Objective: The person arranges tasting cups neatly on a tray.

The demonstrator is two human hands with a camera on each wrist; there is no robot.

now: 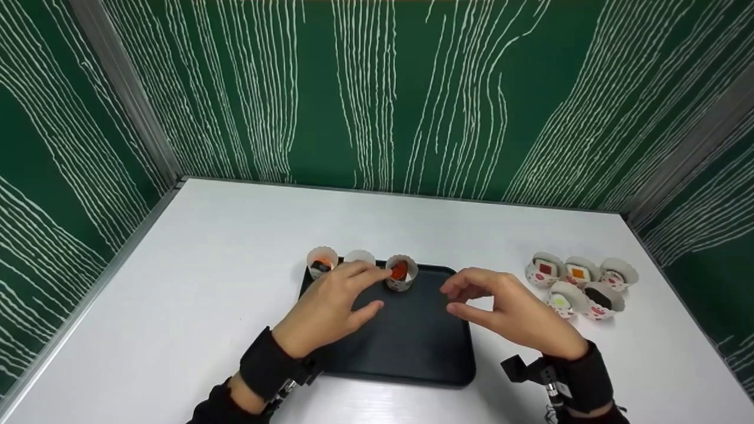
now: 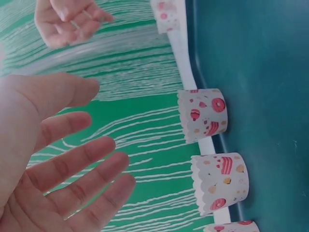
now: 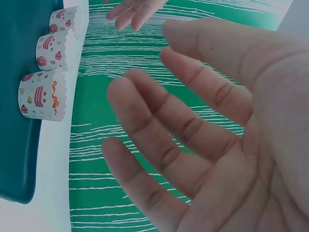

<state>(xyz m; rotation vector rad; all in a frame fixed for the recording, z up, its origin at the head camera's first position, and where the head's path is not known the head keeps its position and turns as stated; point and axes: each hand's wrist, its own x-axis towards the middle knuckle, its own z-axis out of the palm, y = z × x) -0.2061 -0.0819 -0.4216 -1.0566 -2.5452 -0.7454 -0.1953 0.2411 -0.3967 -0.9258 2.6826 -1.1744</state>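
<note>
A dark rectangular tray (image 1: 412, 341) lies on the white table, with three patterned paper baking cups along its far edge. The right cup (image 1: 400, 285) has something red-orange inside, while the left cup (image 1: 322, 255) shows black and orange. My left hand (image 1: 336, 303) is over the tray's left part, overlapping the middle cup (image 1: 359, 255) in the head view. Its fingers are spread and hold nothing. Over the tray's right edge is my right hand (image 1: 506, 306), relaxed fingers slightly bent and nothing between them. In the right wrist view its palm (image 3: 231, 193) is bare.
Several more paper cups stand grouped on the table at the right, one with a red-topped piece (image 1: 545, 269), another with an orange-topped piece (image 1: 578, 273). Green panels (image 1: 412, 94) with wavy white lines enclose the table (image 1: 235, 235) at the back and sides.
</note>
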